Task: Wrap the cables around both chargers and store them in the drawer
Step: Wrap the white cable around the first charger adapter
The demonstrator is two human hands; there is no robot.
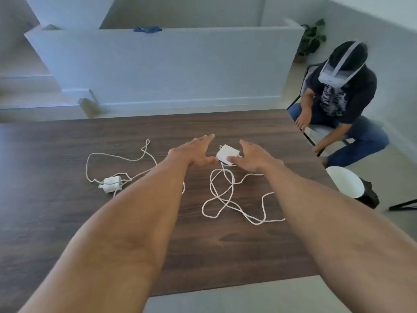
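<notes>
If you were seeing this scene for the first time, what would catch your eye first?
Two bare hands, left hand and right hand, reach over the dark wooden table around a white charger. Its loose cable sprawls nearer the camera. A second charger lies left, and a seated person wearing a headset sits far right.

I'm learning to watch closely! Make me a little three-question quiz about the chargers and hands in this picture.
1. True or false: the left hand is gripping the small charger.
2. Which hand has its thumb touching the big charger? A) left B) right C) neither
3. Fill in: both white cables, the left cable and the right cable, lie loose on the ____ table.

Key:
1. False; that charger lies alone, apart from both hands.
2. B; the right hand rests its thumb on it, fingers straight.
3. wooden
</notes>
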